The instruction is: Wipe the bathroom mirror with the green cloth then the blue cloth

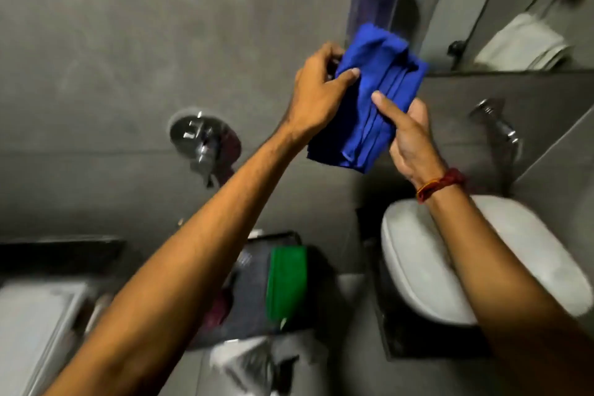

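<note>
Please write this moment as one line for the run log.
stage: blue cloth | folded blue fabric cloth: held by left hand and right hand | folded green fabric cloth: set down below

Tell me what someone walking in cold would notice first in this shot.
First the blue cloth, bright against the grey wall at centre, held folded between the left hand and the right hand. Next the green cloth, lying low in the middle on a dark tray, with no hand on it. Then the white basin at lower right, under a chrome tap.
</note>
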The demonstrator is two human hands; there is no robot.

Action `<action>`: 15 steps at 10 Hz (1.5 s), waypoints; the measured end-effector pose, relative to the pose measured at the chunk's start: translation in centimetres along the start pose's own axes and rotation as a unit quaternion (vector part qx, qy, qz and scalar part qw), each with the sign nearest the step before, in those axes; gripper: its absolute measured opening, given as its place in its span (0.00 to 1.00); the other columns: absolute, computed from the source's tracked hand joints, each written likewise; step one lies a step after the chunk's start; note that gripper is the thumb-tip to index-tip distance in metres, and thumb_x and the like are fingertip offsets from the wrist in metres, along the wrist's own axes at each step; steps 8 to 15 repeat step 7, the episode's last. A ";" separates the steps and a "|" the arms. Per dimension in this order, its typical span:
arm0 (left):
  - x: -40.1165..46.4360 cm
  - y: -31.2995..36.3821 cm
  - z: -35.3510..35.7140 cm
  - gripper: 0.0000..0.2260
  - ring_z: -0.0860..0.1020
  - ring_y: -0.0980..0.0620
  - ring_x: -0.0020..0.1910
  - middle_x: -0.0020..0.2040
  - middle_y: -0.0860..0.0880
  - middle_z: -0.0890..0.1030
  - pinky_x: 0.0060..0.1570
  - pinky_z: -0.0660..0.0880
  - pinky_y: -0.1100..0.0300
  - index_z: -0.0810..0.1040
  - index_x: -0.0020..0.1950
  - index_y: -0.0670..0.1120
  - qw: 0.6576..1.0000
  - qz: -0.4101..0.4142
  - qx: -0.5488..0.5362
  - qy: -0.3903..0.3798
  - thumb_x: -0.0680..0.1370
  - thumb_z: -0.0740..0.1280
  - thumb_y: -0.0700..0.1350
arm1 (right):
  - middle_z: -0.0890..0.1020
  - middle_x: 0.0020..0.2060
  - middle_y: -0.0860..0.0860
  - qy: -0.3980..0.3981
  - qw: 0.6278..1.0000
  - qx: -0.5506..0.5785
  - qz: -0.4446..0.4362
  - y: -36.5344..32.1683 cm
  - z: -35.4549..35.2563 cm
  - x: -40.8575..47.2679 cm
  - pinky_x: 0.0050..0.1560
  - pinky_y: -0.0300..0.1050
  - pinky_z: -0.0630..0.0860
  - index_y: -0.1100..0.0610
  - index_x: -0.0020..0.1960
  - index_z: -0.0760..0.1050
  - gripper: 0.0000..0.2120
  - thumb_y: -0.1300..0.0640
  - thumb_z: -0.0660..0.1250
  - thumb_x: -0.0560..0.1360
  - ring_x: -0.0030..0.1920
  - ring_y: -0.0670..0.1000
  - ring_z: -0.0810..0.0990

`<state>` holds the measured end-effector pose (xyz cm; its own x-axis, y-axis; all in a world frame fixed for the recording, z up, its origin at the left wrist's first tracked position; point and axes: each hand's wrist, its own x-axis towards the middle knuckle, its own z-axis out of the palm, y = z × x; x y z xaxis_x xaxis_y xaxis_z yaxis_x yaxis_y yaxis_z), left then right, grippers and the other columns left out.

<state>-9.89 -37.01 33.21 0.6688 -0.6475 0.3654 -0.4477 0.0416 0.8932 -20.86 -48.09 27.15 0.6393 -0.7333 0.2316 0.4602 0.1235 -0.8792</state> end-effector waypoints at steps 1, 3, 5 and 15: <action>-7.1 -10.1 -1.8 0.07 0.78 0.53 0.44 0.44 0.47 0.84 0.53 0.77 0.52 0.81 0.53 0.38 0.986 -0.161 -0.009 0.045 0.77 0.69 0.39 | 0.87 0.53 0.53 -0.020 0.987 -0.056 0.148 9.7 0.9 -5.9 0.56 0.46 0.82 0.58 0.61 0.79 0.13 0.66 0.68 0.77 0.54 0.51 0.86; -19.7 -24.9 -4.2 0.15 0.80 0.37 0.63 0.63 0.36 0.83 0.62 0.75 0.49 0.78 0.66 0.40 0.876 -0.458 0.107 0.106 0.79 0.65 0.38 | 0.81 0.65 0.56 -0.057 0.891 -0.120 0.435 25.5 3.2 -16.0 0.60 0.63 0.79 0.52 0.74 0.68 0.28 0.71 0.62 0.77 0.62 0.61 0.81; -23.5 -31.3 -5.3 0.17 0.77 0.35 0.68 0.67 0.34 0.78 0.66 0.73 0.48 0.73 0.68 0.34 0.836 -0.515 0.170 0.089 0.79 0.64 0.35 | 0.82 0.57 0.50 -0.047 0.837 -0.134 0.529 32.2 4.7 -18.6 0.60 0.55 0.76 0.45 0.71 0.70 0.27 0.68 0.58 0.77 0.50 0.52 0.81; -21.8 -30.1 -5.3 0.29 0.69 0.34 0.74 0.74 0.33 0.69 0.74 0.66 0.47 0.62 0.76 0.33 0.830 -0.503 0.238 0.044 0.78 0.67 0.41 | 0.81 0.58 0.56 -0.065 0.829 -0.288 0.475 31.9 5.1 -15.8 0.51 0.40 0.75 0.57 0.82 0.56 0.30 0.65 0.58 0.81 0.56 0.54 0.81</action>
